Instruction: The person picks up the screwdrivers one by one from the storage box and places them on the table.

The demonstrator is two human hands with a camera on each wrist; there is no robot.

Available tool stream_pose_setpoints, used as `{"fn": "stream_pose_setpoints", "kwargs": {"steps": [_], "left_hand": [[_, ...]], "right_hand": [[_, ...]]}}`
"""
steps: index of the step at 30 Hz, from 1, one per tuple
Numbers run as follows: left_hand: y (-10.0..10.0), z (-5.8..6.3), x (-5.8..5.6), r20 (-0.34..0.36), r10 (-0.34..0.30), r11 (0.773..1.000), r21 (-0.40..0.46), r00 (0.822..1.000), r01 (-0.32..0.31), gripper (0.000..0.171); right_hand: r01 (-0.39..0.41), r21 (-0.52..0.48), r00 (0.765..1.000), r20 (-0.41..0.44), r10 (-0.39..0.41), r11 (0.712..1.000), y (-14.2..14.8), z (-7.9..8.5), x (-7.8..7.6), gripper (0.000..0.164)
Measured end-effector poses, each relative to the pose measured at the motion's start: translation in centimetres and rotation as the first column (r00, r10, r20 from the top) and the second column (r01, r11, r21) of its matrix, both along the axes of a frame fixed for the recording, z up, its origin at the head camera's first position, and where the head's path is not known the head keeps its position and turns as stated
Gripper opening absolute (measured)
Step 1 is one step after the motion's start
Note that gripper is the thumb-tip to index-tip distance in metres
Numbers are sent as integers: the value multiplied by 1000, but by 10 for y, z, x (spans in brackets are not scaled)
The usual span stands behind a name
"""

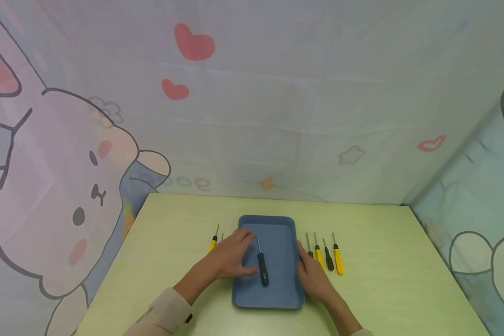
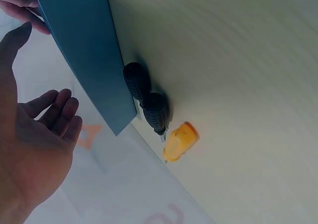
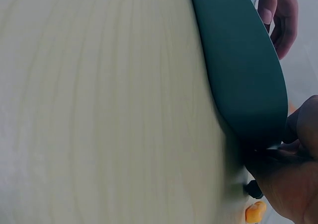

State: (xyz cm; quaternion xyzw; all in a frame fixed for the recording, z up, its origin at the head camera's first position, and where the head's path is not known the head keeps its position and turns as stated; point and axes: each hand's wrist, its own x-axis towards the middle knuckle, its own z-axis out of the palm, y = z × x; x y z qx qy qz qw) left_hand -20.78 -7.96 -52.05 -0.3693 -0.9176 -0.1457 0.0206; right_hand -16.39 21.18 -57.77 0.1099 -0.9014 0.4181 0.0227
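Note:
A blue-grey tray (image 1: 282, 284) lies on the table, with a dark-handled screwdriver (image 1: 262, 269) inside it, its shaft pointing toward the far end. My left hand (image 1: 233, 256) hovers over the tray's left rim, thumb spread from the fingers, close beside that screwdriver. The left wrist view shows this hand's palm (image 2: 42, 152) with nothing in it and the fingers loosely bent. At the tray's right side, my right hand (image 1: 312, 278) pinches the rim; in the right wrist view its thumb (image 3: 303, 119) bends over the edge.
Right of the tray lie several screwdrivers, among them a yellow one (image 1: 338, 261) and a black one (image 1: 328, 259). Left of it, a yellow screwdriver (image 1: 213, 243) is partly hidden by my hand. Dark handles (image 2: 155, 112) lie along the tray's side. A printed curtain (image 1: 277, 116) hangs behind the table.

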Motion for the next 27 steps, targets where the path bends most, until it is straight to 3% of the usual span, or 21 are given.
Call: {"fn": "stream_pose_setpoints", "kwargs": {"steps": [7,19,27], "left_hand": [[4,-4,0,36,-21,999,-27,999,22,94],[10,-5,6,21,-33,998,-53,999,34,94],[19,-10,7,14,-22,991,-133,1000,24,94]], "right_hand": [[-9,-22,1000,18,9,1000,0,2,1,58],[-3,-14,1000,20,4,1000,0,3,1,58],[-5,-13,1000,12,5,1000,-1,3,2,58]]}}
